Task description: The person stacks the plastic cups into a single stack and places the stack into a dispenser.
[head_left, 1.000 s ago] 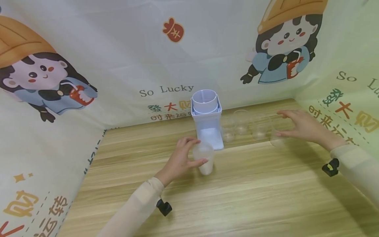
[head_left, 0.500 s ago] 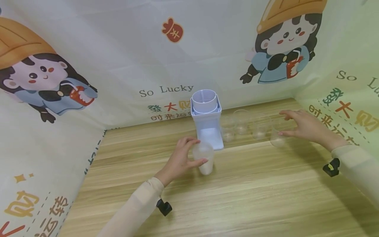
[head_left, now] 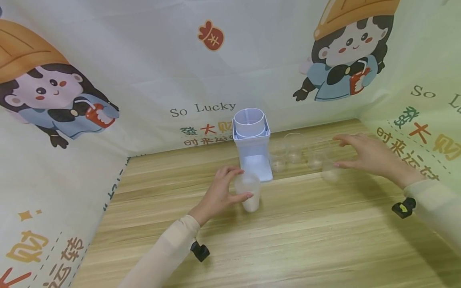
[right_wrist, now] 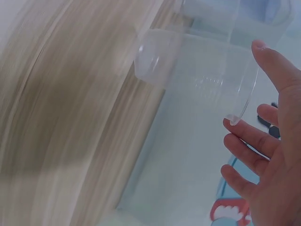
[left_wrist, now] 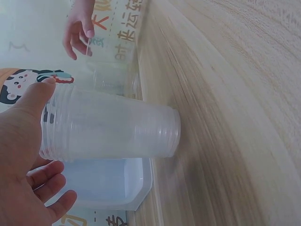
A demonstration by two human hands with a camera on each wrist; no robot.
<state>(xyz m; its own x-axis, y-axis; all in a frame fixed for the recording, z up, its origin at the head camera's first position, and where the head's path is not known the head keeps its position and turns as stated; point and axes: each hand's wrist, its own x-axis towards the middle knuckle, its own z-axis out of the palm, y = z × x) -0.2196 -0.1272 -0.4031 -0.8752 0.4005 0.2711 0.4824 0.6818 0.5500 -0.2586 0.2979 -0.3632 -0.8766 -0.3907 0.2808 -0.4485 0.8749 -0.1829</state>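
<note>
Near the middle of the table my left hand (head_left: 222,195) holds a stack of clear plastic cups (head_left: 251,196) by the rims, thumb on one side and fingers on the other. The left wrist view shows several nested rims on that stack (left_wrist: 108,125), which stands upright on the wood. To the right, my right hand (head_left: 367,157) pinches a single clear cup (head_left: 329,171) at its rim. Its thumb and a fingertip touch opposite sides of that rim (right_wrist: 244,110). Just left of this cup stand several more clear cups (head_left: 294,154), faint against the wood.
Behind the stack, against the patterned backdrop (head_left: 162,76), stands a pale blue cup dispenser (head_left: 252,140) with a round tube on top and a flat foot. The wooden table (head_left: 273,248) stretches toward me. Printed sheets wall in the left and right sides.
My right hand and the single cup have shifted slightly left, closer to the other clear cups. The left hand and the stack have stayed in place.
</note>
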